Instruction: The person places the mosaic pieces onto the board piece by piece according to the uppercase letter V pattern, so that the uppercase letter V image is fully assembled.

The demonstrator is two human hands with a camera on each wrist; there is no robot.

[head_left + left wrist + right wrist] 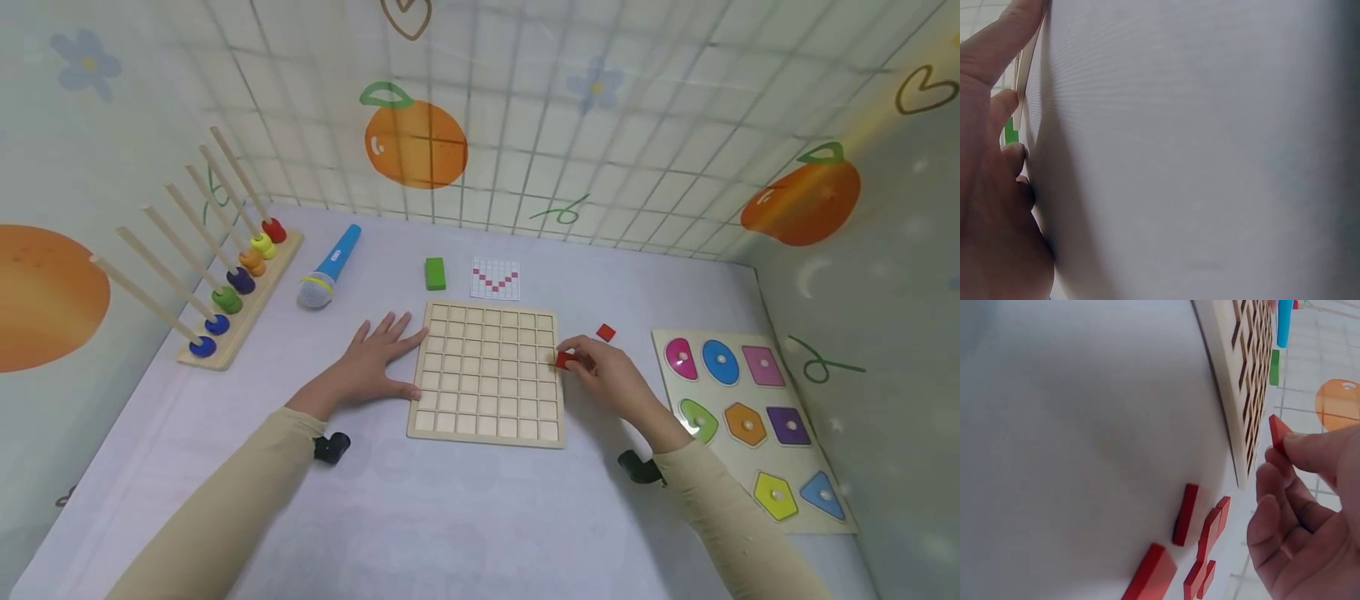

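Observation:
A wooden grid board [487,371] with several empty square cells lies in the middle of the table. My left hand [378,354] rests flat on the table, fingers spread, touching the board's left edge [1022,75]. My right hand [600,371] pinches a red square tile [564,360] at the board's right edge; the right wrist view shows the tile [1279,432] held between thumb and fingertips just off the board [1241,375]. Several loose red tiles [1197,544] lie on the table below that hand. One more red tile [606,332] lies apart.
A pattern card [495,278] and a green block [435,272] lie behind the board. A toy microphone [328,268] and a ring-stacking rack [225,283] stand at the left. A shape puzzle board [757,417] lies at the right. Patterned walls close the table in.

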